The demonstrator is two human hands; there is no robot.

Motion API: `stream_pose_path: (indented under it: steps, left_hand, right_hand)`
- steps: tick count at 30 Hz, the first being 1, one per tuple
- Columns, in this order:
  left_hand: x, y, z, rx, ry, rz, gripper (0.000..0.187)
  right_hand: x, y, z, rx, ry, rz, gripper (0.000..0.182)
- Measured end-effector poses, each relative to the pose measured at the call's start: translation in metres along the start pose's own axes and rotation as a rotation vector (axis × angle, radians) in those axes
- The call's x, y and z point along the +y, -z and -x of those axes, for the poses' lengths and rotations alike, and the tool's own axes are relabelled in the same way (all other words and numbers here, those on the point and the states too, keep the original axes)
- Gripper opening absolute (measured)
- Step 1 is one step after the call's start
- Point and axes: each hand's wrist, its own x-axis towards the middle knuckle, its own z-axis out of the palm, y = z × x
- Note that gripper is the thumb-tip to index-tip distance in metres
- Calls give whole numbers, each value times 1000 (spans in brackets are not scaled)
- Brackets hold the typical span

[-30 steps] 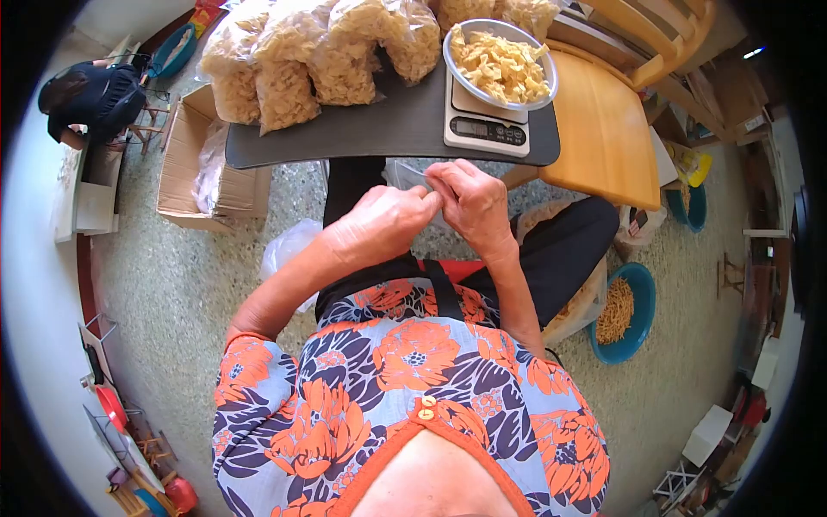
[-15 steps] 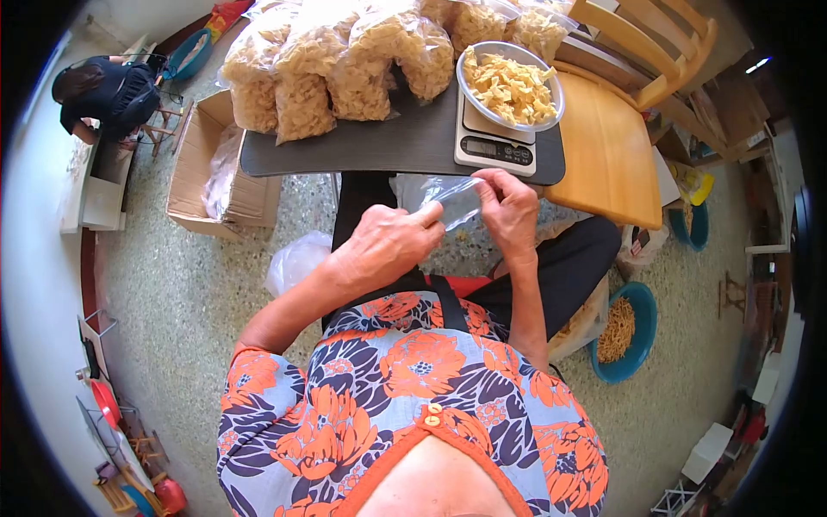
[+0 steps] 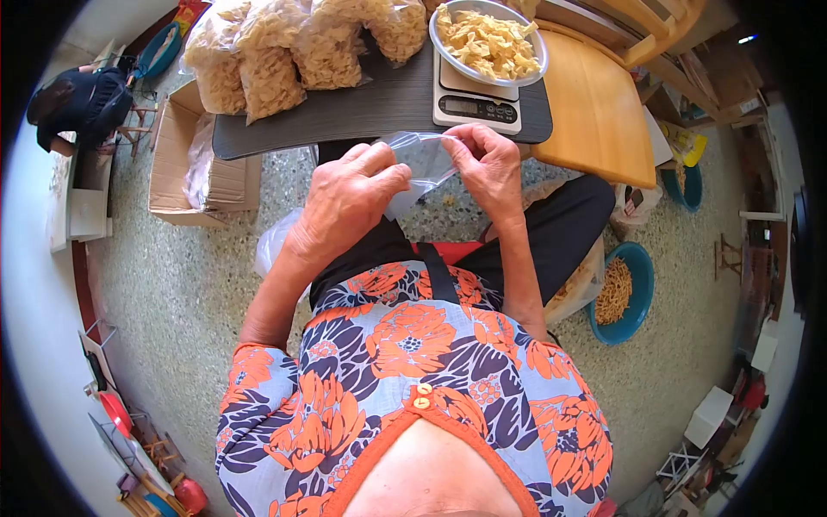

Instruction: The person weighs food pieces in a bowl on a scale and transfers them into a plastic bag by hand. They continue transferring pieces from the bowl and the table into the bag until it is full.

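A clear plastic bag [image 3: 422, 164] is stretched between my two hands, just in front of the dark table's edge. My left hand [image 3: 353, 194] pinches one side of its mouth, and my right hand [image 3: 487, 168] grips the other side; the mouth stands apart. Beyond my right hand a white digital scale [image 3: 476, 108] sits on the table [image 3: 379, 108], bearing a pale bowl [image 3: 437, 39] heaped with yellowish dried flakes [image 3: 489, 45]. Several filled bags of flakes [image 3: 269, 82] are stacked at the table's back left.
An open cardboard box [image 3: 177, 177] with plastic bags inside stands left of the table. A wooden chair [image 3: 594, 112] adjoins its right side. A blue basin [image 3: 639, 297] of stick-like pieces is on the floor at right. Another person [image 3: 82, 108] sits far left.
The bag's mouth has been spread wider between my hands. Both hands have risen in view, the left one also shifting leftward. The table and scale have shifted up and left in view.
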Motion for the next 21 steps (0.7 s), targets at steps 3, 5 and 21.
stream_pose_path:
  steps: [3, 5, 21]
  left_hand:
    - [-3, 1, 1, 60, 46, 3, 11]
    - [-5, 6, -2, 118, 73, 63, 12]
    - [-5, 46, -39, 179, 35, -112, 6]
  right_hand:
    - [-9, 6, -5, -81, -55, -178, 16]
    - [-18, 10, -8, -119, -71, -317, 18]
    - [-85, 12, -29, -156, 653, 541, 39]
